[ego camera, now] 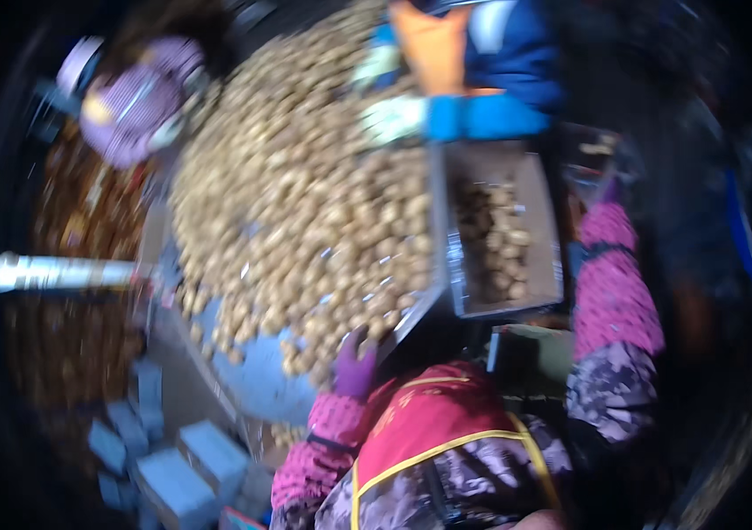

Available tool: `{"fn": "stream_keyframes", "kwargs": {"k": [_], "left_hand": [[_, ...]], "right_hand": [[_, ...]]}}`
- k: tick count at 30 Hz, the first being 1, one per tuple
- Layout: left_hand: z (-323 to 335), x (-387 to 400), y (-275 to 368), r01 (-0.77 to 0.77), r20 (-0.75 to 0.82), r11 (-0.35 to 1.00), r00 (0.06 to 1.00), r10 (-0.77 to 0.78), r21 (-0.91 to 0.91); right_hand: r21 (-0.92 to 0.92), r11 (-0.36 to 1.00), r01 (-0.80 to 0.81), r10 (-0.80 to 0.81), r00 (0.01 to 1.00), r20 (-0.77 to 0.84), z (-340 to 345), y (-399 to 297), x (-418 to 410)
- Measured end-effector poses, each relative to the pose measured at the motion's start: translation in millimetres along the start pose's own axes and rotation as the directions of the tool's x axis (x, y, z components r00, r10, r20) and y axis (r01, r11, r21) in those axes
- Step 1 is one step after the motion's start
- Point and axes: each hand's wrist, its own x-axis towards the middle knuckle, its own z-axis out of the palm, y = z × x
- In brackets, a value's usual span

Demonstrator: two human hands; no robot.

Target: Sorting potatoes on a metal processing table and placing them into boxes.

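My left hand [355,368], in a purple glove, rests at the near edge of a large heap of small round tan pieces [310,218]. They look like nuts or small potatoes; blur hides which. Its fingers are spread against the nearest pieces. Under the heap shows a blue tabletop [257,377] with a raised metal rim. My right hand [608,190], purple-gloved too, reaches far out to the right, by a small container [585,162] with a few pale pieces in it. Whether that hand grips anything is too blurred to see.
A deep bin [542,218] holding more tan pieces adjoins the table's right side. Co-workers stand at the far side, one in blue and orange [435,46], another in checked purple [134,112]. Blue boxes [177,480] lie lower left, below a bright white tube [51,273].
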Motion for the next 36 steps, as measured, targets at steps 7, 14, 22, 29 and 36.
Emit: {"fn": "stream_keyframes", "kwargs": {"k": [7, 14, 22, 29, 36], "left_hand": [[-20, -59, -45, 0.185, -0.22, 0.983, 0.958, -0.182, -0.006], [-66, -89, -92, -0.152, -0.363, 0.964, 0.904, 0.224, 0.217], [-117, -27, -104, -0.156, -0.031, 0.821, 0.978, 0.207, 0.549], [-197, 28, -192, 0.242, -0.402, 0.748, 0.915, 0.036, 0.618], [-213, -2, -218, 0.303, -0.559, 0.894, 0.826, -0.073, 0.331]], "right_hand": [[-0.31, 0.951, 0.02, 0.129, 0.883, 0.452, -108, 168, -67], [-0.26, 0.341, 0.903, 0.102, 0.239, 0.966, -23, 229, -316], [0.278, 0.149, 0.949, 0.688, -0.301, 0.661, 75, 306, -441], [0.246, -0.172, 0.954, 0.642, -0.08, 0.762, 178, 336, -439], [0.184, -0.25, 0.951, 0.584, -0.004, 0.812, 154, 365, -451]]}}
